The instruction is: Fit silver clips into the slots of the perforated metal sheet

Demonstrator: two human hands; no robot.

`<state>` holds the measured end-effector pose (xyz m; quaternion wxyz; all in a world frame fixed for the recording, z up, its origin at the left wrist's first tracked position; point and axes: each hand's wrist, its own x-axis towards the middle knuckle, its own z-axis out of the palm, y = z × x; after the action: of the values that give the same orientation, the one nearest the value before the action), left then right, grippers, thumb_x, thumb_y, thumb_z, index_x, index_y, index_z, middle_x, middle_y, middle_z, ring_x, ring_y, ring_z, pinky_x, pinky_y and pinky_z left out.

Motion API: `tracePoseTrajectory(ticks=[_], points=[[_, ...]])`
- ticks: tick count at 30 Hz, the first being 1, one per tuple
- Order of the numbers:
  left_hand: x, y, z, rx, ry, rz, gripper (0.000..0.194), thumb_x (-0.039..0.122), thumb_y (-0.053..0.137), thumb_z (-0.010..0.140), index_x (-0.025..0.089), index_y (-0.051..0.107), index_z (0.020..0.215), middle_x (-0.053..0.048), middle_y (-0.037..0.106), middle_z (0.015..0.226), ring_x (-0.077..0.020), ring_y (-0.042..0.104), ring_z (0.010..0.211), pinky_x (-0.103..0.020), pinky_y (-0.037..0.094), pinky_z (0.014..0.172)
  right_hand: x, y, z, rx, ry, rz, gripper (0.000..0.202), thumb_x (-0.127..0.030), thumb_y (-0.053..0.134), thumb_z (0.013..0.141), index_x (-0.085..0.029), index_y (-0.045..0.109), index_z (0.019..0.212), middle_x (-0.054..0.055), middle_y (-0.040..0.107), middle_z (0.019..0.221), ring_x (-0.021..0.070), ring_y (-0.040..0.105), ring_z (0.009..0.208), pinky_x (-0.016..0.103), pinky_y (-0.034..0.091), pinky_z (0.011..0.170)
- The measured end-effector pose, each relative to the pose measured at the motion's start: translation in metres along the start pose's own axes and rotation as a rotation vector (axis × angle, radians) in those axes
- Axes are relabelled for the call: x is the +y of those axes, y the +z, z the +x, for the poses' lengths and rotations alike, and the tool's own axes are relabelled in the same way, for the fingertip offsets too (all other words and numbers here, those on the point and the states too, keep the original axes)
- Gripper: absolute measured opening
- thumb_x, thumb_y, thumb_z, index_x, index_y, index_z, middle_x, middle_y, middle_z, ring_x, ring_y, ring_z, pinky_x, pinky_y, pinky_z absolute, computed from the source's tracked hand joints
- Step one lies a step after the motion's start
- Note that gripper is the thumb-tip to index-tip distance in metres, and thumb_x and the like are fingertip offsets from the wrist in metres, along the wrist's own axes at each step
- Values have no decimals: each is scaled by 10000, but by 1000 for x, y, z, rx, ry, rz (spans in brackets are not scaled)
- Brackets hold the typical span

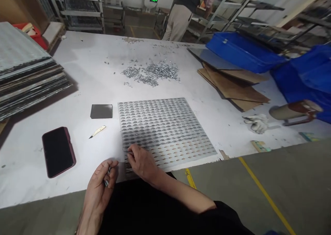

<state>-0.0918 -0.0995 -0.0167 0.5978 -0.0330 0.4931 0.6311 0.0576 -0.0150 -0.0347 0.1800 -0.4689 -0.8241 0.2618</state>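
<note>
My left hand (102, 178) is curled, palm up, around several small silvery metal pieces (106, 183) at the table's front edge. To its right my right hand (141, 161) reaches over the lower left part of a flat sheet (169, 162). Thumb and forefinger pinch a small dark metal piece (127, 153) that is partly hidden. Rows of leaf-shaped metal pieces cover most of the sheet; the nearest rows show orange-brown marks. Farther back lies a loose heap of the same silvery pieces (161, 71).
Left of the sheet lie a dark rectangular plate (101, 111), a small pale-handled knife (98, 131) and a phone (58, 152). A stack of panels (28, 80) stands far left. Brown boards (230, 87), a blue bin (243, 52), gloves (257, 123) and a mug (292, 111) are right. Behind, a person (181, 12) stands.
</note>
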Motion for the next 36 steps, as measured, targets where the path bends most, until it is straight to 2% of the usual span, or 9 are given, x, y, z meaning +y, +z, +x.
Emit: tracePoseTrajectory(ticks=[4,7,10,15,20,25,28,31,36], points=[[-1,-1,2,36,-55,-51,254,232,797,700,97,734,905,-135,737,920,-102,572,600,-190,507,513,23,-23,-11,177,-52,138,59,-196,528,926,-202,583,947,33,663,851,163,637,783,259,495,733],[-2,2,2,48,-77,-50,309,225,794,699,74,735,961,-197,737,1041,-146,636,681,-221,551,576,52,-44,-21,295,-8,67,105,-213,510,948,-206,612,926,47,651,868,174,624,809,272,492,756],[-4,12,-1,12,-83,13,319,228,807,704,94,726,981,-187,744,1026,-153,647,675,-219,543,553,73,-54,-23,253,-28,-67,150,-223,490,970,-205,632,922,50,638,873,172,620,786,264,482,715],[-8,31,-6,-50,-70,134,241,307,811,733,144,678,850,-138,747,960,-130,619,642,-184,460,473,81,-47,-16,179,-62,-265,182,-201,490,976,-196,635,866,39,630,832,158,614,732,245,447,625],[-15,23,-6,-156,-103,291,281,414,761,776,154,689,853,-78,707,836,-81,502,544,-159,314,397,82,-48,-11,155,-49,-256,170,-182,516,959,-196,630,834,29,628,816,150,616,725,234,445,626],[-20,11,-9,-181,-111,306,305,426,748,787,153,735,920,50,443,549,-71,385,520,-168,311,470,63,-63,-26,214,-61,-57,154,-208,507,965,-194,631,875,42,642,838,155,619,754,250,477,701],[-21,16,-15,-200,-103,339,342,428,747,781,136,737,960,17,495,606,-103,427,575,-198,340,500,41,-65,-45,135,-96,147,143,-225,537,949,-203,632,845,29,651,810,154,623,765,255,487,719],[-22,30,-23,-217,-178,362,316,385,780,750,175,710,975,-2,566,667,-110,472,591,-202,358,521,24,-59,-59,0,-80,372,76,-232,591,911,-206,644,958,14,684,837,141,640,754,247,507,718],[-31,43,-31,-310,-166,380,240,394,753,777,210,598,787,13,578,657,-86,427,515,-177,233,442,17,-52,-63,-40,32,608,112,-277,619,885,-199,657,956,-1,694,784,125,632,676,232,516,646]])
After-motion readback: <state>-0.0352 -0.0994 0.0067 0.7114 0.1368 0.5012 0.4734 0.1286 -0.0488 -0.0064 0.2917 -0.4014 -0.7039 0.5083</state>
